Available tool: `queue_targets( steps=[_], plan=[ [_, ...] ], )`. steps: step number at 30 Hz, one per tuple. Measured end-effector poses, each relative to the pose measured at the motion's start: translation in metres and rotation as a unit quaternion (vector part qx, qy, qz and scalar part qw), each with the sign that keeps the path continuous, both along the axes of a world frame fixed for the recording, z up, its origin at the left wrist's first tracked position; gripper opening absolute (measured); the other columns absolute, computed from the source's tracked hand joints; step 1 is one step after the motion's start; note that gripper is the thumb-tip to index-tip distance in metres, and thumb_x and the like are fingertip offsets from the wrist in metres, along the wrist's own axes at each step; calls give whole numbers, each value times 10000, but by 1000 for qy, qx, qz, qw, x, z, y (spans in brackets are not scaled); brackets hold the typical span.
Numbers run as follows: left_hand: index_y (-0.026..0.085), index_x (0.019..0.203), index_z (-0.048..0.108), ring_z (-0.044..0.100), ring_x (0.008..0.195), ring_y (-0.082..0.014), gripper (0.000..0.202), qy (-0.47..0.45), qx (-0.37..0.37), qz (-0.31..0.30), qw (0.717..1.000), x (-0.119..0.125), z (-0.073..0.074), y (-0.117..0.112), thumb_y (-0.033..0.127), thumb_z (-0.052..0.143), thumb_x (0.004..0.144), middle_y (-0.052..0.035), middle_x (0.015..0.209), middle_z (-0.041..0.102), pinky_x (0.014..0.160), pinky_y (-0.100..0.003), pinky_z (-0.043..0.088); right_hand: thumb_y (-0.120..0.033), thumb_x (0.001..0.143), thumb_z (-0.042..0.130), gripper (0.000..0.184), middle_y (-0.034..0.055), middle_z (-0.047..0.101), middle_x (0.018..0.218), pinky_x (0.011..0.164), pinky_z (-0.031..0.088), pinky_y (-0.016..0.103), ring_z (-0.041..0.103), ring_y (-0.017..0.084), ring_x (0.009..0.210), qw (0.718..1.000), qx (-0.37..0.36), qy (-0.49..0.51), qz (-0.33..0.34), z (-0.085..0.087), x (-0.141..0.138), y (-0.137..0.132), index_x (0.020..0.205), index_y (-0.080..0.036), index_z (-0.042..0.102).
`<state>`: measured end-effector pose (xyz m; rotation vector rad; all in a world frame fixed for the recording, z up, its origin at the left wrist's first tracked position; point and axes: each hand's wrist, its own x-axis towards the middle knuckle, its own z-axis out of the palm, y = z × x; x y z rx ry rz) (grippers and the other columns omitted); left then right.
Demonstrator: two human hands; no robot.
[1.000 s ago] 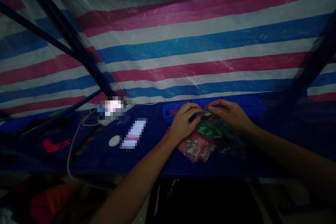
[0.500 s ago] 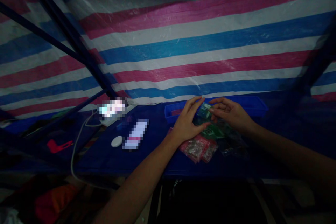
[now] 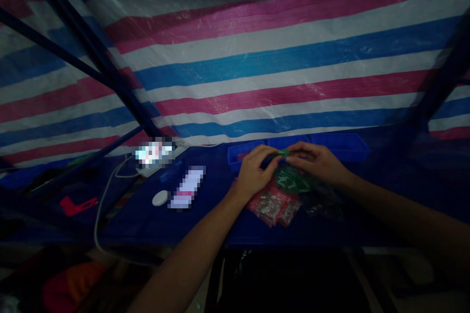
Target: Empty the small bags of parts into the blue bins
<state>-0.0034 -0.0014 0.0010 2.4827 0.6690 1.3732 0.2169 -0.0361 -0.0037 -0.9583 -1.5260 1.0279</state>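
Observation:
A small green plastic packet (image 3: 283, 152) is pinched between my two hands, above the near side of the blue tray (image 3: 231, 159). My left hand (image 3: 256, 167) is closed on its left end, thumb and fingertips together. From the other side my right hand (image 3: 319, 160) closes on the right end. Below them on the table lie more green packets (image 3: 290, 180), a pile of red clear-fronted packets (image 3: 273, 205), and dark, crinkled plastic bags (image 3: 323, 203) to the right. What the packets contain is too dim to tell.
The blue table (image 3: 205, 232) also bears a phone (image 3: 187, 187) with a lit screen, a round white disc (image 3: 160, 198) and a white power strip (image 3: 147, 170) with a cable. A red L-shaped object (image 3: 77, 205) lies at left. Blue metal posts (image 3: 110, 80) frame a striped tarp (image 3: 271, 66).
My left hand's spread fingers have closed onto the green packet, which my right hand held up. The packet has turned edge-on, and both hands now grip it. The view has shifted slightly.

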Motion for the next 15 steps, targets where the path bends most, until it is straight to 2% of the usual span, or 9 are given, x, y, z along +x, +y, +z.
queue_targets(
  steps=[3, 7, 11, 15],
  plan=[
    [216, 1274, 652, 713, 1057, -227, 317, 12, -24, 12, 1000, 1, -2, -1, 311, 667, 972, -83, 1170, 741, 971, -438, 581, -541, 799, 808, 366, 38, 717, 974, 568, 522, 292, 629, 148, 669, 999, 21, -10, -25, -4, 2, 4, 979, -233, 726],
    [231, 1415, 563, 716, 1087, -231, 461, 20, -44, 5, 999, 1, -3, -2, 326, 663, 975, -83, 1204, 734, 993, -441, 583, -533, 785, 829, 376, 28, 729, 899, 652, 564, 336, 670, 169, 700, 1000, 4, 2, -31, -7, 4, 6, 989, -235, 725],
    [232, 1341, 621, 724, 1092, -233, 364, 11, -53, -1, 999, 0, -3, 0, 329, 642, 991, -82, 1220, 741, 1007, -453, 585, -515, 768, 850, 382, 44, 751, 924, 681, 583, 340, 700, 189, 770, 999, 10, 1, -32, -8, 4, 7, 982, -224, 726],
    [206, 1241, 656, 747, 1020, -216, 281, -15, -87, -6, 996, 2, -4, 2, 311, 655, 981, -75, 1128, 764, 952, -418, 611, -500, 779, 843, 395, 64, 759, 975, 690, 597, 342, 709, 201, 815, 999, 30, -16, -29, -9, 3, 7, 1026, -217, 724]
  ],
)
